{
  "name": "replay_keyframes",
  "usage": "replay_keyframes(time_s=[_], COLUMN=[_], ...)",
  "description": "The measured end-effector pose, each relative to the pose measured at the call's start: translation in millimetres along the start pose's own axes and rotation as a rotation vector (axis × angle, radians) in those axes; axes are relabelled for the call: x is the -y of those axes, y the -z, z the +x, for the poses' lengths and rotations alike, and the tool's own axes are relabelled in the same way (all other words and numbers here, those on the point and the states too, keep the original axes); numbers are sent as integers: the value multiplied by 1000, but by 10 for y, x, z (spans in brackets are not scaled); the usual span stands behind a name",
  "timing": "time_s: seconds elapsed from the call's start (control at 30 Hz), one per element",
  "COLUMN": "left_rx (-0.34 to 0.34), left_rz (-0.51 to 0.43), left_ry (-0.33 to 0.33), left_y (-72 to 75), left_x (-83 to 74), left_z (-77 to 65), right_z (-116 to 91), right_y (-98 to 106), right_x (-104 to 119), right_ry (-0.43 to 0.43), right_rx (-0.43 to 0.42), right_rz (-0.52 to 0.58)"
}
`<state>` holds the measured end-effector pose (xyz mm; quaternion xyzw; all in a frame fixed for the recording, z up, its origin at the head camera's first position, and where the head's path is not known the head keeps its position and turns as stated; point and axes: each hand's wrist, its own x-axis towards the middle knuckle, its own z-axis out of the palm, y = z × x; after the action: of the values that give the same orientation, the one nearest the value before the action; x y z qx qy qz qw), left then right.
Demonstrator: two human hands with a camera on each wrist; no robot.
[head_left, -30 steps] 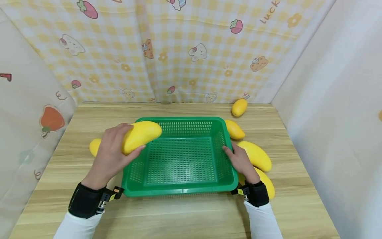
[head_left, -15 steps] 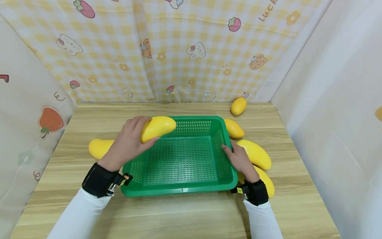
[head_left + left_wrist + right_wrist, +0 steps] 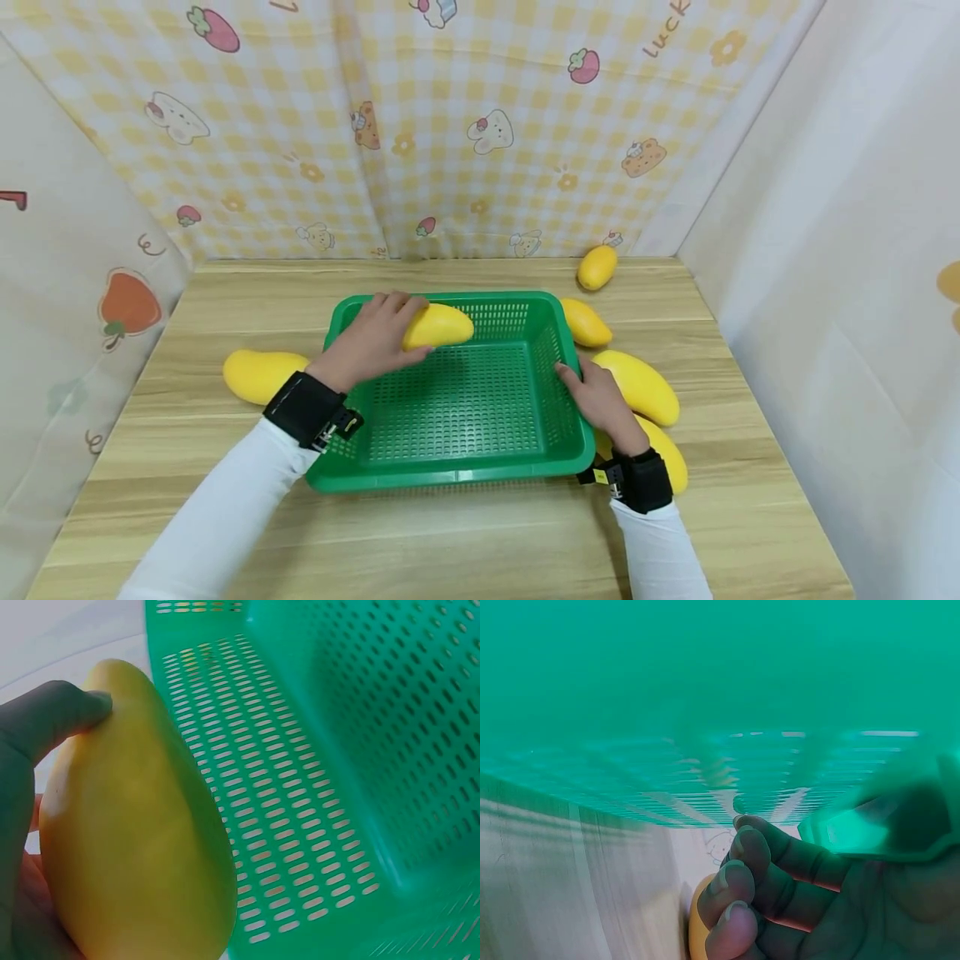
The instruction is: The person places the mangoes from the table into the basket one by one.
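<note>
My left hand (image 3: pixel 372 342) holds a yellow mango (image 3: pixel 441 326) over the back left part of the green plastic basket (image 3: pixel 457 477). In the left wrist view the thumb presses on the narrow end of the mango (image 3: pixel 142 817), beside the slotted basket wall (image 3: pixel 262 802). My right hand (image 3: pixel 603 406) grips the basket's right rim, thumb on the inner side. The right wrist view has its fingers (image 3: pixel 731 885) curled under the rim against the outer wall. Nothing lies on the visible part of the basket's floor.
Left of the basket a mango (image 3: pixel 258 375) lies on the wooden table (image 3: pixel 450 542), partly behind the left forearm. Right of it are large mangoes (image 3: pixel 639 387) and a smaller orange-yellow one (image 3: pixel 587 323). Another small one (image 3: pixel 597 267) sits near the back curtain (image 3: pixel 450 125).
My left hand has carried the mango rightward from the basket's left edge to over its inside, lately lower. More of the mango on the left now shows. The right hand stays on the rim.
</note>
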<state>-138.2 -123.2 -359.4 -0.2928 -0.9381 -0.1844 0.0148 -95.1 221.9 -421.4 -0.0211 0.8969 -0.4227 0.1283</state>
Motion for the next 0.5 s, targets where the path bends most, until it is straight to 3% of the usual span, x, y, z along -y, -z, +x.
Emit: replay_keyframes(time_s=[0.17, 0.33, 0.5], left_rx=[75, 106, 131], left_rz=[8, 3, 62], left_ry=[38, 73, 110], left_y=[-134, -237, -334], left_x=[16, 39, 52], left_z=[69, 112, 166], right_z=[-5, -7, -6], right_y=[2, -6, -11], right_x=[-5, -1, -3], right_ry=[1, -10, -10], right_rx=[-4, 0, -5], right_rz=[-9, 4, 6])
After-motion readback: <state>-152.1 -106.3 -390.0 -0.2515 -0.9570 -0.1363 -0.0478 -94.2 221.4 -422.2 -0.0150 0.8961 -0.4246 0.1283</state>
